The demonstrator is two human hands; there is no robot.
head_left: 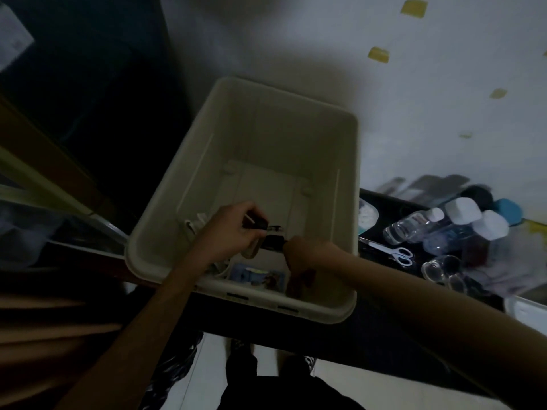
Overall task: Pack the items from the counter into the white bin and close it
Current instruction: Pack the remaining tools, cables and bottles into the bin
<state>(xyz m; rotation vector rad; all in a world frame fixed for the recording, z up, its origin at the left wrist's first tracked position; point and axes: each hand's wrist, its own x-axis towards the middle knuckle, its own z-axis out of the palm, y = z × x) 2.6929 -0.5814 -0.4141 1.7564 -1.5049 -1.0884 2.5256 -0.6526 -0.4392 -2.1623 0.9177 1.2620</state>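
The white bin (343, 184) stands open on the dark counter, seen from above. Both my hands are inside it near the front wall. My left hand (231, 229) is shut on a small dark object (260, 224) with a metal tip. My right hand (302, 255) is curled just right of it, touching a second dark item (273, 242); whether it grips it is hidden. A blue packet (257, 275) and white cables (195, 223) lie on the bin's floor.
To the right of the bin the counter holds scissors (395, 253), clear bottles with white caps (414, 224), glass cups (441, 269) and a blue lid (507, 210). The wall stands behind. A dark appliance is at the left. The floor shows below.
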